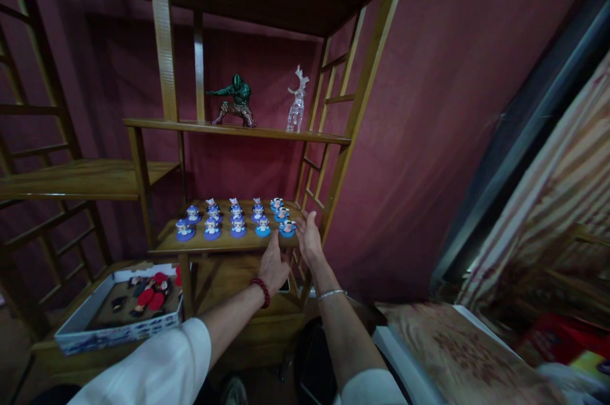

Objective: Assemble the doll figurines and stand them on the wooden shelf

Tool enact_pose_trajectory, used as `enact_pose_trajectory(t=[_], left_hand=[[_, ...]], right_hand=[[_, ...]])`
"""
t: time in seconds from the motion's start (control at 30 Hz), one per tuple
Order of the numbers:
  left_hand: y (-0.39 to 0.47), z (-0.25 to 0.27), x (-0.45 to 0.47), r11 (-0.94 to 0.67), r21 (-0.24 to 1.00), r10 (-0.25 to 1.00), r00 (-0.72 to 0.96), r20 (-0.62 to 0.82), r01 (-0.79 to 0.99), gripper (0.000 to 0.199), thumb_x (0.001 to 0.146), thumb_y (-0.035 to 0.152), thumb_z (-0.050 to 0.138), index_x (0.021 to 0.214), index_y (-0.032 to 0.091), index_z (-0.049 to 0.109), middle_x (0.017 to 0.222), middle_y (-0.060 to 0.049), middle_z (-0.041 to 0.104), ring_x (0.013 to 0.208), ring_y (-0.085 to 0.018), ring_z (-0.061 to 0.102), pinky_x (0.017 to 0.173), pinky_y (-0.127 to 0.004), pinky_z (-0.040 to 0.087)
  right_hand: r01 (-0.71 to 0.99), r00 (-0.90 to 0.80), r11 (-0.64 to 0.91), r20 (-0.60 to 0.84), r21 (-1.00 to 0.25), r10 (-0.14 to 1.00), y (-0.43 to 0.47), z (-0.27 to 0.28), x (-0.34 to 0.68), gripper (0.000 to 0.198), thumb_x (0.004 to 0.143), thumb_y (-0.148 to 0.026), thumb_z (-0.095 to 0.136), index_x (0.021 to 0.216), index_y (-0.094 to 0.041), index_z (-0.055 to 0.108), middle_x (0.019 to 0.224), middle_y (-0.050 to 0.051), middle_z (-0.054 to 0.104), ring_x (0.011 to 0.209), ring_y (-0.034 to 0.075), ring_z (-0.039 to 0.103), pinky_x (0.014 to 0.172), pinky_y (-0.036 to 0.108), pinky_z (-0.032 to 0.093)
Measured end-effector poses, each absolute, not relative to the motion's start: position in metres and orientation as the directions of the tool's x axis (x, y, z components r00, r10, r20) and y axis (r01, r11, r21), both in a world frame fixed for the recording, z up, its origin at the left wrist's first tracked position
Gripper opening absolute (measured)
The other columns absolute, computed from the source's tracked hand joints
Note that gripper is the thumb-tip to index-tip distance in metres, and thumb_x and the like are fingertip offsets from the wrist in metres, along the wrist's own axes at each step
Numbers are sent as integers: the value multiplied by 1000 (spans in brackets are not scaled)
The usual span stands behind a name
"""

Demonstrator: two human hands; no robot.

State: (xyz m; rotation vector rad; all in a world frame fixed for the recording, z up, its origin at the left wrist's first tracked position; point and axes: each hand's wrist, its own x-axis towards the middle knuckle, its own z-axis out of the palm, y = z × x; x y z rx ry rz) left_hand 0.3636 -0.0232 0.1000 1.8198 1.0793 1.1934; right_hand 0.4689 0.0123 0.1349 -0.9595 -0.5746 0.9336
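Several small figurines stand in rows on a wooden shelf (200, 246). Those further left have purple bases, such as the front-row figurine (212, 229); a blue-based figurine (263, 227) stands further right in that row. At the right end is a figurine (287, 228) with darker markings and a blue base. My left hand (275, 267), with a red bead bracelet at the wrist, is at the shelf's front edge, fingers stretched out just below these two. Beside the right-end figurine, my right hand (311, 238) is held open, fingers extended. Whether either hand touches a figurine I cannot tell.
On the shelf above stand a green muscular figure (237, 100) and a clear deer ornament (297, 103). Lower left, an open box (119, 329) holds red and black figurines (155, 294). The rack's right post (355, 125) rises close to my right hand.
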Motion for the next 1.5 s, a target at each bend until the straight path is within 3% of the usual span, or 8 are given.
enact_pose_trajectory(t=[0.13, 0.53, 0.77, 1.07, 1.33, 1.5], left_hand=[[-21, 98, 361, -435, 856, 895, 233, 379, 278, 67, 65, 6, 43, 130, 11, 27, 132, -11, 38, 117, -19, 38, 100, -31, 26], [-23, 101, 360, -364, 887, 924, 229, 307, 284, 69, 66, 5, 41, 132, 10, 21, 108, -11, 58, 101, -17, 52, 94, -30, 33], [-24, 101, 359, -399, 877, 910, 238, 341, 267, 68, 68, 10, 45, 132, 12, 23, 122, -12, 48, 102, -19, 52, 93, -32, 35], [-24, 99, 359, -379, 894, 918, 221, 331, 238, 66, 69, 10, 46, 131, 13, 26, 132, -11, 38, 113, -20, 44, 98, -32, 30], [-25, 98, 358, -394, 895, 912, 211, 352, 209, 65, 69, 10, 47, 130, 11, 27, 135, -11, 33, 123, -19, 31, 102, -30, 24], [-29, 88, 356, -416, 888, 901, 216, 375, 194, 68, 67, 6, 45, 131, 12, 24, 136, -10, 31, 122, -18, 32, 100, -31, 28]], right_hand=[[-408, 472, 226, 8, -885, 881, 18, 136, 474, 63, 82, -55, 25, 128, -13, 34, 115, 11, 54, 103, 17, 53, 93, 31, 37], [-348, 440, 237, 65, -907, 895, 54, 128, 493, 69, 78, -63, 19, 123, -15, 40, 95, 10, 64, 86, 19, 61, 78, 34, 46], [-424, 387, 224, 48, -877, 921, 56, 132, 487, 66, 79, -61, 23, 122, -13, 39, 96, 13, 64, 82, 20, 61, 76, 37, 46], [-359, 400, 218, 61, -908, 915, 56, 131, 484, 65, 79, -61, 23, 124, -16, 37, 96, 11, 65, 82, 20, 62, 72, 36, 48], [-288, 582, 381, 156, -879, 798, 37, 124, 483, 57, 81, -55, 27, 115, -14, 45, 100, 10, 63, 99, 16, 55, 88, 33, 42], [-250, 630, 477, 232, -843, 741, 11, 115, 476, 51, 79, -52, 33, 107, -12, 49, 100, 10, 62, 100, 16, 55, 91, 33, 40]])
